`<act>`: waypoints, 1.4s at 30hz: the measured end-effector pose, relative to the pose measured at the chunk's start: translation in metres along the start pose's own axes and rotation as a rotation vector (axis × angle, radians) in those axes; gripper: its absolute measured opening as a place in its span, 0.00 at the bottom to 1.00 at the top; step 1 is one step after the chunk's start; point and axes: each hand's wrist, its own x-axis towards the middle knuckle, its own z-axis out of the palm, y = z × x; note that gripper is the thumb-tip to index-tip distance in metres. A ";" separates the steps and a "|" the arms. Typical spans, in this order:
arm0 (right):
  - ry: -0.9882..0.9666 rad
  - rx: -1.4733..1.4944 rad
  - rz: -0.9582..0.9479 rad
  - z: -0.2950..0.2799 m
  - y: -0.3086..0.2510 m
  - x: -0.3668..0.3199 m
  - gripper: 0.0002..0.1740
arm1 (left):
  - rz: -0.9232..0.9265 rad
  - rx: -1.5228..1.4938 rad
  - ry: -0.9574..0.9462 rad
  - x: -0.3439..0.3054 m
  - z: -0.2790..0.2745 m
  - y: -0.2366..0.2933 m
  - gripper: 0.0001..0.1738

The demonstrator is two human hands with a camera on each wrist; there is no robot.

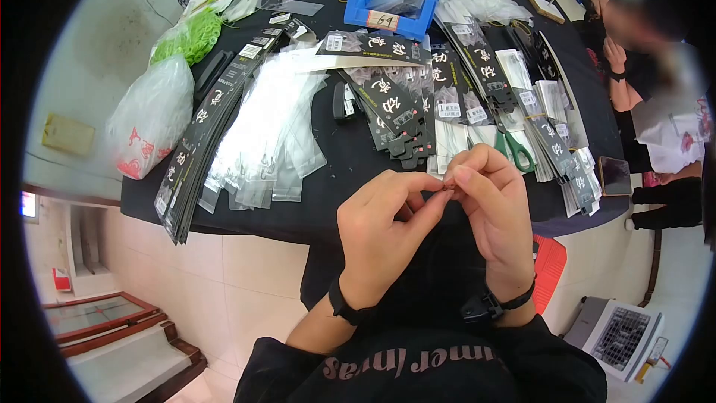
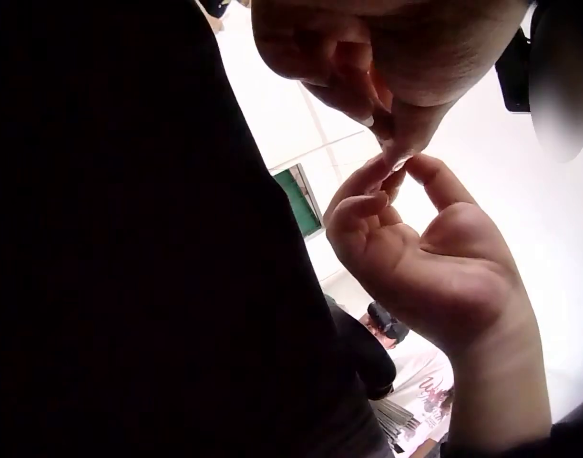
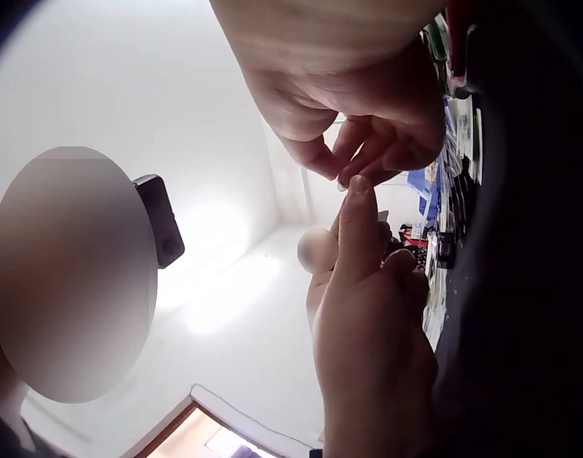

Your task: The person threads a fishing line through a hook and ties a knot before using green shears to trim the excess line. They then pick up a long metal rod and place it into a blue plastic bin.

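Note:
Over the table's near edge, both hands meet fingertip to fingertip. A tiny dark reddish piece (image 1: 450, 186) shows between them; its kind I cannot tell. My left hand (image 1: 388, 213) pinches it between thumb and forefinger. From the other side, the thumb and forefinger of my right hand (image 1: 494, 205) grip it too. In the left wrist view the right hand (image 2: 434, 262) has its fingers bent in toward the thumb. The left hand (image 3: 363, 305) points its thumb up at the joined tips in the right wrist view. Fingers mostly hide the piece.
Behind the hands lie black printed cards (image 1: 391, 104), clear plastic sleeves (image 1: 272, 127) and green-handled scissors (image 1: 514, 151). A blue bin (image 1: 358, 11) holds plastic bags. On the left sits a white plastic bag (image 1: 153, 112); a phone (image 1: 615, 177) is at the right edge. Another person sits at right.

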 end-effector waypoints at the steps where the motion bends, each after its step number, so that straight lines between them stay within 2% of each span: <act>1: 0.001 -0.006 0.005 -0.001 0.000 0.000 0.04 | 0.010 -0.003 0.002 0.000 0.000 0.000 0.10; 5: -0.005 -0.010 0.012 -0.004 -0.002 -0.001 0.04 | -0.052 -0.061 -0.029 -0.001 -0.004 0.000 0.08; 7: -0.078 -0.048 -0.021 -0.007 -0.006 0.000 0.05 | -0.313 -0.284 -0.096 -0.003 -0.007 0.003 0.06; 8: -0.078 -0.046 -0.020 -0.008 -0.009 0.000 0.05 | -0.313 -0.283 -0.096 -0.003 -0.009 0.003 0.06; 10: -0.160 -0.144 -0.104 -0.010 -0.014 -0.001 0.08 | -0.539 -0.568 -0.273 -0.002 -0.017 0.004 0.05; 11: -0.160 -0.142 -0.103 -0.015 -0.016 0.000 0.08 | -0.540 -0.566 -0.272 -0.002 -0.020 0.005 0.05; 13: -0.290 -0.393 -0.173 -0.026 -0.020 0.000 0.10 | -0.718 -0.808 -0.428 -0.001 -0.025 0.006 0.06; 16: -0.370 -0.520 -0.261 -0.020 -0.026 -0.002 0.08 | -0.798 -0.918 -0.506 -0.003 -0.027 0.005 0.06; 28: -0.416 -0.596 -0.331 -0.021 -0.028 -0.005 0.08 | -0.867 -1.009 -0.610 -0.010 -0.027 -0.001 0.08; 42: -0.392 -0.647 -0.347 -0.023 -0.028 -0.004 0.07 | -0.817 -0.886 -0.556 -0.010 -0.022 0.004 0.09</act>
